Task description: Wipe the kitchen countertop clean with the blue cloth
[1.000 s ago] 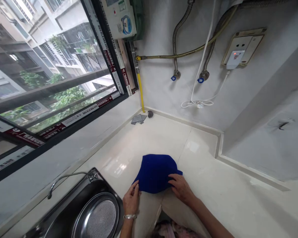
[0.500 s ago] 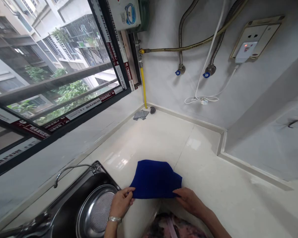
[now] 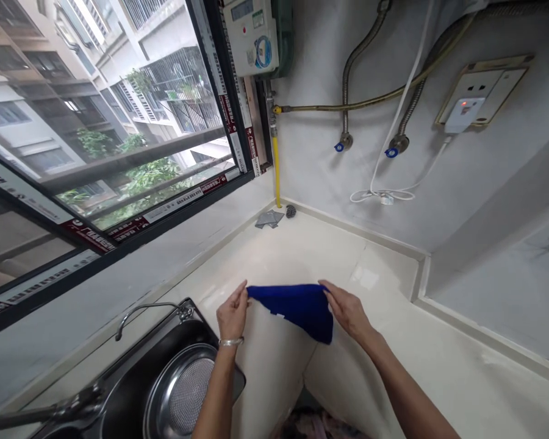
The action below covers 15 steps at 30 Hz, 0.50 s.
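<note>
A dark blue cloth (image 3: 297, 308) is stretched between my two hands above the pale countertop (image 3: 274, 372). My left hand (image 3: 233, 311), with a silver bracelet at the wrist, pinches its left corner. At the other end, my right hand (image 3: 345, 305) grips the upper right corner between thumb and fingers. The cloth's top edge is taut and nearly level, while its lower right part hangs down. A small white label shows on its lower edge.
To the left lies a dark sink (image 3: 132, 372) holding a metal strainer bowl (image 3: 183, 390), with a curved faucet (image 3: 141, 308) behind. A grey folded cloth (image 3: 269, 219) and a dark scouring ball (image 3: 291, 211) sit in the corner by a yellow pipe (image 3: 277, 171). A plugged-in adapter (image 3: 464, 114) is on the wall.
Both hands have risen and moved forward with the blue cloth. It lay spread out before; now it is held by its top edge and hangs down. The view has shifted slightly.
</note>
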Each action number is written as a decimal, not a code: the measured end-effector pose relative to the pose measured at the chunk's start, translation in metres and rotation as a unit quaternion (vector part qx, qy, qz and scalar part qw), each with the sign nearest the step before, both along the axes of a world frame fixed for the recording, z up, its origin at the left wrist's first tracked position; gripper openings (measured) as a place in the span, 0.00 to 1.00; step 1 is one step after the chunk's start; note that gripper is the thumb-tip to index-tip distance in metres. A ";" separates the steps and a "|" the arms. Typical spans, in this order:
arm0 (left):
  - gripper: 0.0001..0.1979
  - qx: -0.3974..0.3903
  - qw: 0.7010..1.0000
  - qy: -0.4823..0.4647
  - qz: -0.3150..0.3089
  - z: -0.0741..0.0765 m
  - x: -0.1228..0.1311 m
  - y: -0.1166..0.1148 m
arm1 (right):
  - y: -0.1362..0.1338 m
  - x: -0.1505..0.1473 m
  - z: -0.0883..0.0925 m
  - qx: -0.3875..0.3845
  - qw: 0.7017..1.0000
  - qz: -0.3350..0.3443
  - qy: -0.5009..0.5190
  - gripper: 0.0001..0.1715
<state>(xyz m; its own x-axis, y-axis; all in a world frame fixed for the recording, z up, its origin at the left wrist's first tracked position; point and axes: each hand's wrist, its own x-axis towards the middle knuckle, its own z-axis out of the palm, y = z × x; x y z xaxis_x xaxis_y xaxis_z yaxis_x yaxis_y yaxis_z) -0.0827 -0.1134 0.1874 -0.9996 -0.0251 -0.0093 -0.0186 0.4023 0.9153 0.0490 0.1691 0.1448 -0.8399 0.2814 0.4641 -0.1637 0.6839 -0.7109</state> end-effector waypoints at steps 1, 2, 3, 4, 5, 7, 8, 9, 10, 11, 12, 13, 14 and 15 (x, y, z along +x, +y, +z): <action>0.30 0.009 0.999 0.026 0.021 0.013 -0.004 0.006 | 0.001 -0.009 0.015 -0.008 1.000 -0.008 0.018 0.24; 0.29 0.016 0.998 0.056 0.038 0.025 -0.005 0.010 | 0.002 -0.015 0.027 -0.018 0.999 -0.014 0.032 0.25; 0.28 0.022 0.995 0.087 0.052 0.034 -0.004 0.011 | 0.001 -0.018 0.035 -0.028 0.999 -0.018 0.040 0.25; 0.27 0.022 0.991 0.114 0.060 0.040 -0.001 0.009 | 0.000 -0.018 0.038 -0.037 0.998 -0.019 0.042 0.25; 0.27 0.014 0.989 0.131 0.063 0.043 0.004 0.005 | -0.001 -0.016 0.035 -0.045 0.998 -0.016 0.040 0.25; 0.28 -0.030 0.992 0.111 0.043 0.034 0.017 -0.009 | -0.004 -0.006 0.016 -0.053 0.998 0.006 0.021 0.25; 0.29 -0.066 0.995 0.071 0.016 0.025 0.025 -0.018 | -0.006 0.002 -0.001 -0.051 0.998 0.024 0.007 0.25; 0.29 -0.103 0.994 0.023 -0.016 0.012 0.032 -0.026 | -0.008 0.012 -0.020 -0.045 0.998 0.042 -0.007 0.25; 0.29 -0.137 0.989 -0.024 -0.052 -0.002 0.041 -0.033 | -0.011 0.023 -0.042 -0.033 0.998 0.057 -0.020 0.25; 0.27 -0.164 0.981 -0.063 -0.084 -0.016 0.050 -0.040 | -0.014 0.036 -0.065 -0.020 0.997 0.067 -0.032 0.25; 0.24 -0.185 0.972 -0.094 -0.108 -0.030 0.059 -0.045 | -0.018 0.050 -0.087 -0.006 0.996 0.072 -0.045 0.25; 0.20 -0.201 0.965 -0.116 -0.123 -0.043 0.068 -0.050 | -0.022 0.064 -0.107 0.005 0.995 0.075 -0.059 0.25; 0.16 -0.211 0.960 -0.132 -0.129 -0.053 0.076 -0.053 | -0.025 0.078 -0.124 0.013 0.994 0.078 -0.075 0.25; 0.13 -0.218 0.956 -0.145 -0.132 -0.061 0.083 -0.056 | -0.029 0.090 -0.137 0.017 0.992 0.081 -0.091 0.26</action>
<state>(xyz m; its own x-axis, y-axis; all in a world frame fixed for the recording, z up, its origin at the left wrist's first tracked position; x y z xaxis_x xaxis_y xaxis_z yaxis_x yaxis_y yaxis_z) -0.0002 -0.1690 0.1263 -0.9288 0.1636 -0.3326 -0.0901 0.7706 0.6309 0.1392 0.1404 0.0076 -0.9435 0.1227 0.3078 -0.1444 0.6839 -0.7152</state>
